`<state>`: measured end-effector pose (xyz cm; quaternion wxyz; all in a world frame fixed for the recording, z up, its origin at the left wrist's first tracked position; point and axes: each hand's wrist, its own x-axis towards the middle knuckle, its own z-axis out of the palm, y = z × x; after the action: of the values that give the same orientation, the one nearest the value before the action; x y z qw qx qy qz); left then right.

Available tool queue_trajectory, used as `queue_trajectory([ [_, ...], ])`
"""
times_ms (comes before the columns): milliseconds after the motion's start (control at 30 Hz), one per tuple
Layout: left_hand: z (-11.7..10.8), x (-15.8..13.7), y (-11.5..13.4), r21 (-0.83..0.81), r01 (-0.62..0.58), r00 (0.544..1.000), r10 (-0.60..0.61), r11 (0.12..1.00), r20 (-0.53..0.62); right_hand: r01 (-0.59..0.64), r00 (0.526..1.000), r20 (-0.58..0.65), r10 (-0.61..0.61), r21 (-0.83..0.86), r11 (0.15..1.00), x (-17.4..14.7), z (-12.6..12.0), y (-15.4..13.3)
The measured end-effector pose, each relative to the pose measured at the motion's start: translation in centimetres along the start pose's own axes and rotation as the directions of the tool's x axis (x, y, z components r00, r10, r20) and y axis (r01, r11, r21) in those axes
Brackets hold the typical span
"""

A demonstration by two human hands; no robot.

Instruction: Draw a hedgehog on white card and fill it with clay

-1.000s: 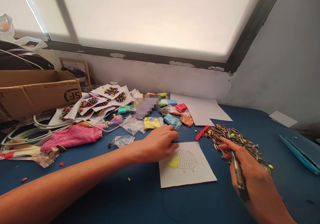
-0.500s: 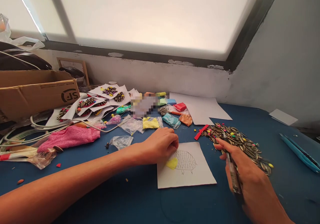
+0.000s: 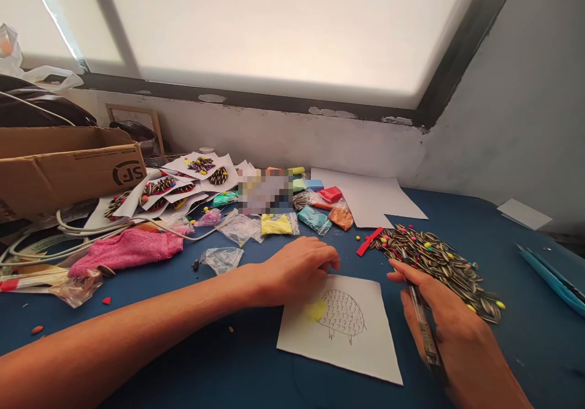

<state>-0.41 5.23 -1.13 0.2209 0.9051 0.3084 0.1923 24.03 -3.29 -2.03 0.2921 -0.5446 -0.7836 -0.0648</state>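
Drawing card [image 3: 340,360]: lay flat on the blue tabletop [image 3: 210,360], between the two hands. Was accompanied at far left by a cardboard box [image 3: 68,174] and, just beside it, overlapping seed pictures [image 3: 219,177] on white paper. Shared the scene also with a large white sheet [image 3: 375,199] near the wall, a heap of striped seeds [image 3: 441,266] at right and a pink cloth [image 3: 130,252] at left. Covered the card's upper left corner with the left hand [image 3: 299,270], fingers bent; could not tell whether pinching or merely resting. Clasped a dark pen [image 3: 424,320] in the right hand's [image 3: 450,320] grip, apart from the card and near the seeds. Showed, on the card, an inked oval body [image 3: 342,313] with short legs, just beside a blurred yellow patch [image 3: 315,310].
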Motion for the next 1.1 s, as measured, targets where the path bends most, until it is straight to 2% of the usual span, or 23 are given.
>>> queue_trajectory([
  [100,-0.1,0.0,0.1,-0.181,-0.012,0.988,-0.017,0.983,-0.155,0.0,1.0,-0.005,0.0,0.005,1.0,0.0,-0.1,-0.2],
  [167,-0.2,0.1,0.1,-0.385,-0.013,0.96,-0.097,0.923,-0.264,0.001,1.0,-0.017,-0.001,0.0,1.0,0.1,-0.2,-0.3],
  [267,-0.3,0.4,0.1,-0.678,-0.021,0.922,-0.247,0.735,-0.297,0.012,0.999,-0.033,-0.013,-0.015,1.0,0.1,-0.1,-0.4],
  [367,-0.4,0.6,0.2,-0.823,-0.021,0.904,-0.34,0.568,-0.258,0.023,0.999,-0.033,-0.024,-0.035,0.999,0.0,0.1,-0.3],
  [533,-0.6,0.7,0.4,-0.935,0.047,0.877,-0.462,0.352,-0.13,0.058,0.998,-0.001,-0.058,-0.041,0.997,-0.2,0.5,-0.1],
  [667,-0.8,0.9,0.3,-0.975,0.1,0.845,-0.535,0.197,-0.021,0.089,0.995,-0.034,-0.09,-0.022,0.996,0.3,0.3,-1.4],
  [833,-1.1,1.1,0.8,-0.993,0.08,0.807,-0.591,0.085,0.014,0.345,0.935,-0.084,-0.346,-0.016,0.938,2.5,0.4,-4.6],
  [933,-1.6,1.2,1.2,-0.998,0.046,0.786,-0.615,-0.045,0.064,0.435,0.899,-0.087,-0.429,0.057,0.899,4.1,1.4,-6.2],
  [1033,-2.5,1.2,1.5,-0.968,0.077,0.833,-0.518,-0.24,0.194,0.486,0.874,-0.066,-0.482,0.1,0.868,5.5,2.4,-6.6],
  [1100,-2.9,1.2,1.4,-0.954,0.076,0.873,-0.443,-0.291,0.205,0.472,0.882,-0.058,-0.468,0.109,0.875,6.0,2.8,-6.0],
])
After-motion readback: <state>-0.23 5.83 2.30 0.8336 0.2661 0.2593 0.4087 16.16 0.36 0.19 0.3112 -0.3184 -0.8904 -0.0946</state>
